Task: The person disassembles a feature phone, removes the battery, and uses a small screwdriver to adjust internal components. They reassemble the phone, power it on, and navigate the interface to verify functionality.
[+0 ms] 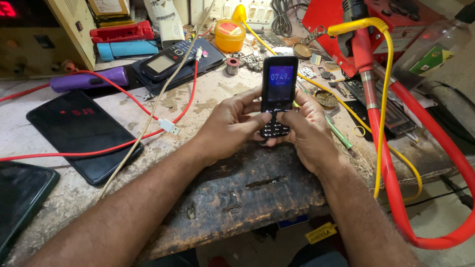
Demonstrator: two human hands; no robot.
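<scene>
Both hands closed around a black keypad phone (278,94), held upright over the worn dark board (247,193) at the bench edge; left hand (228,126) cupping its left side, thumb curled onto the keys; right hand (307,131) wrapping the right side, thumb likewise on the keypad. Long axis pointing away from the body, lit screen uppermost, equally near both hands. Further left, a white cable plug (169,127) and a dark smartphone (84,136) lying flat; to the right, a thick red hose (391,183).
</scene>
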